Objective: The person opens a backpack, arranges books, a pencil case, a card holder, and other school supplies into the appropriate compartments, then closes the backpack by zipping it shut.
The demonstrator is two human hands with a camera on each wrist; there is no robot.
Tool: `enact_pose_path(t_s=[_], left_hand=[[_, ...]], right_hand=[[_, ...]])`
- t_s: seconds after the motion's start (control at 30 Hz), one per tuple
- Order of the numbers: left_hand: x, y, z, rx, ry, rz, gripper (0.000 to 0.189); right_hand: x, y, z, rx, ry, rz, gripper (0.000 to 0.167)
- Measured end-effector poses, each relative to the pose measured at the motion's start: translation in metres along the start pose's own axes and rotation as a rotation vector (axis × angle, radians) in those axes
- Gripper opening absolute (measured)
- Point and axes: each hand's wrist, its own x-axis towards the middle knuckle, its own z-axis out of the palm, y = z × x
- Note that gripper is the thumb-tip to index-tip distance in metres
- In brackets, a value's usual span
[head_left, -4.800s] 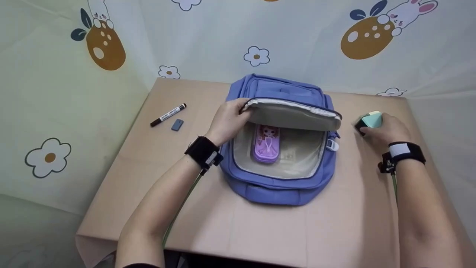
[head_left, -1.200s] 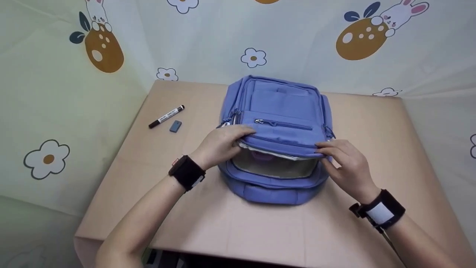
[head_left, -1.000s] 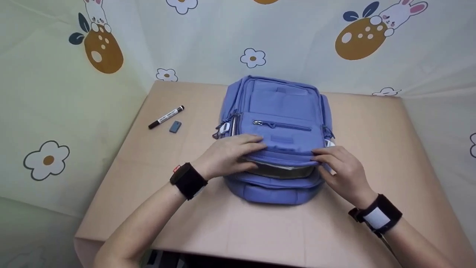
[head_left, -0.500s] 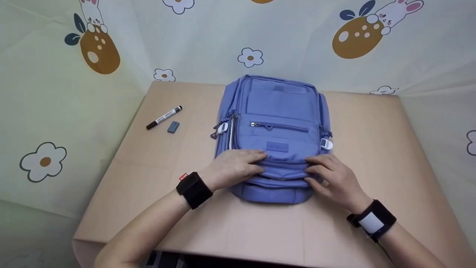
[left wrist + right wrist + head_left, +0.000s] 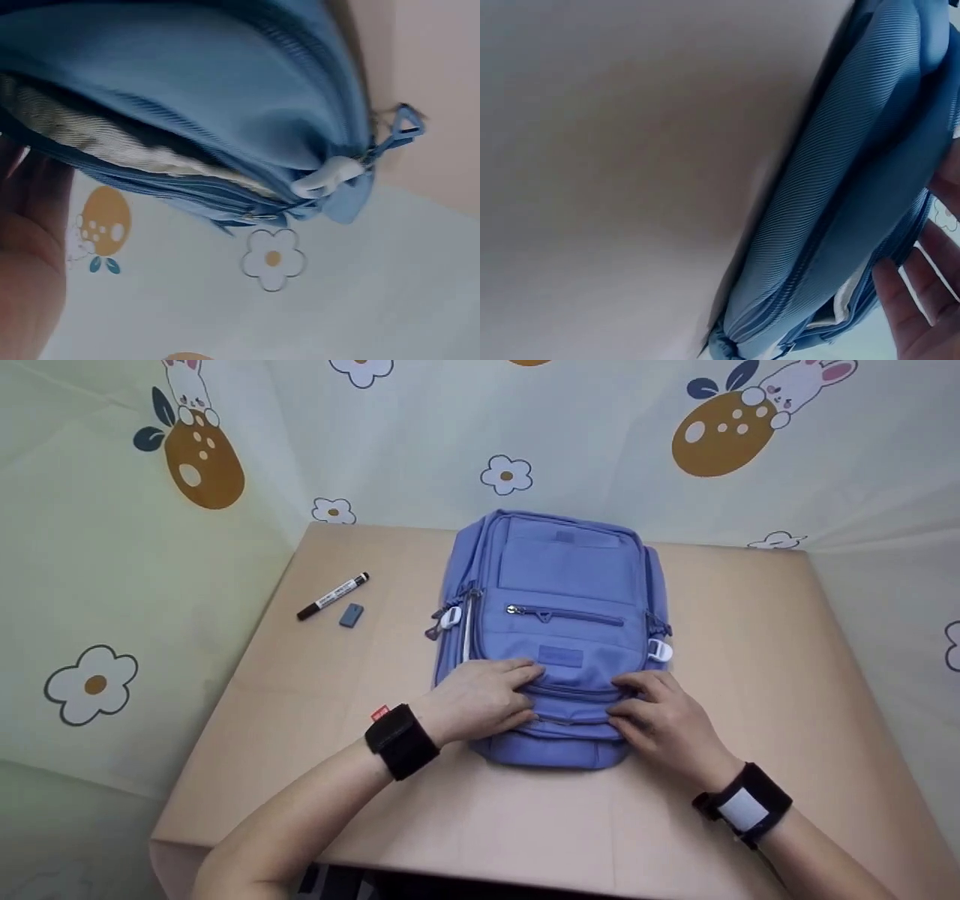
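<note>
A blue backpack (image 5: 570, 566) lies on its back across the table, its front panel folded down over the main opening. My left hand (image 5: 480, 701) holds the panel's near edge from the left, fingers on the outside and thumb low at the opening. On the opposite side my right hand (image 5: 671, 727) pinches the same edge, index finger and thumb close together. From the left wrist, pale lining (image 5: 112, 139) shows through the gap beside the unzipped zipper. The right wrist view has my fingers (image 5: 904, 300) spread along the edge. The bag's contents are hidden.
To the left of the bag lie a black-and-white marker (image 5: 334, 596) and a small grey-blue block (image 5: 351, 616). A tan cloth covers the table (image 5: 540, 825). A patterned curtain (image 5: 420, 435) hangs close behind. White buckles (image 5: 660, 650) stick out at the bag's sides.
My right hand has left the right side, where it gripped a mint-and-black block, now out of sight. Both hands have brought the raised panel down towards me, covering the purple pencil case.
</note>
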Motion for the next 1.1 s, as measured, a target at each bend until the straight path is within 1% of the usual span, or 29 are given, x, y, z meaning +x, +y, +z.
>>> enact_pose_path(t_s=[0.13, 0.2, 0.27, 0.33, 0.4, 0.43, 0.5, 0.6, 0.7, 0.8, 0.9, 0.97, 1.03, 1.1], left_hand=[[0.014, 0.015, -0.003, 0.067, 0.055, -0.021, 0.023], [0.022, 0.022, -0.005, 0.104, 0.066, -0.036, 0.021], [0.030, 0.030, -0.007, 0.143, 0.051, -0.062, 0.020], [0.037, 0.038, -0.010, 0.178, 0.015, -0.097, 0.019], [0.044, 0.045, -0.011, 0.198, -0.016, -0.109, 0.018], [0.048, 0.049, -0.011, 0.197, -0.023, -0.105, 0.017], [0.056, 0.056, -0.009, 0.179, -0.015, -0.085, 0.017], [0.067, 0.062, -0.002, 0.133, -0.017, -0.052, 0.016], [0.075, 0.066, 0.004, 0.099, -0.064, -0.061, 0.017], [0.078, 0.066, 0.009, 0.086, -0.113, -0.083, 0.018], [0.079, 0.065, 0.012, 0.090, -0.137, -0.087, 0.019], [0.079, 0.065, 0.014, 0.096, -0.140, -0.085, 0.019], [0.080, 0.064, 0.015, 0.097, -0.147, -0.084, 0.019], [0.081, 0.064, 0.015, 0.093, -0.153, -0.087, 0.020]], right_hand=[[0.002, -0.001, 0.001, -0.020, -0.016, 0.023, 0.015], [0.002, -0.002, 0.001, -0.022, -0.025, 0.038, 0.016], [0.002, -0.002, 0.001, -0.017, -0.032, 0.052, 0.017], [0.002, -0.002, 0.001, -0.010, -0.039, 0.065, 0.017], [0.002, -0.002, 0.001, -0.002, -0.040, 0.071, 0.018], [0.002, -0.002, 0.001, 0.004, -0.037, 0.077, 0.020], [0.002, -0.001, 0.003, 0.011, -0.027, 0.095, 0.026], [0.001, -0.002, 0.005, 0.013, 0.004, 0.147, 0.043], [0.000, -0.001, 0.008, 0.011, 0.030, 0.213, 0.059], [-0.001, 0.000, 0.010, 0.006, 0.033, 0.245, 0.066], [-0.001, 0.002, 0.009, 0.010, 0.012, 0.226, 0.064], [0.001, 0.006, 0.004, 0.044, -0.001, 0.205, 0.058], [0.004, 0.012, -0.005, 0.092, -0.009, 0.198, 0.046], [0.009, 0.020, -0.015, 0.123, -0.009, 0.232, 0.032]])
